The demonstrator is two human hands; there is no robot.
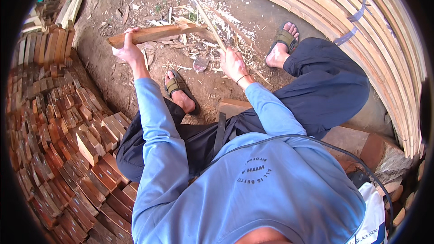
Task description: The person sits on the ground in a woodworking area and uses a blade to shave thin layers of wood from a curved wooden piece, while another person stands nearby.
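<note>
My left hand [129, 50] is closed round the near-left end of a rough wooden billet [160, 33], which lies slantwise above the ground. In my right hand [234, 64] is the pale handle of a long thin tool [205, 17]. Its narrow grey upper part, which looks like a blade seen edge-on, runs out of the top of the picture. The tool crosses in front of the billet's far right end. Another piece of wood [208, 35] shows there, partly hidden, and I cannot tell whether the billet rests on it.
Wood shavings [226, 18] and chips litter the dirt floor between my sandalled feet. Stacked short wood blocks [68, 153] fill the left side. Long bundled strips of wood [379, 40] curve along the right, bound with grey ties [346, 36]. A black cable [325, 143] crosses my shirt.
</note>
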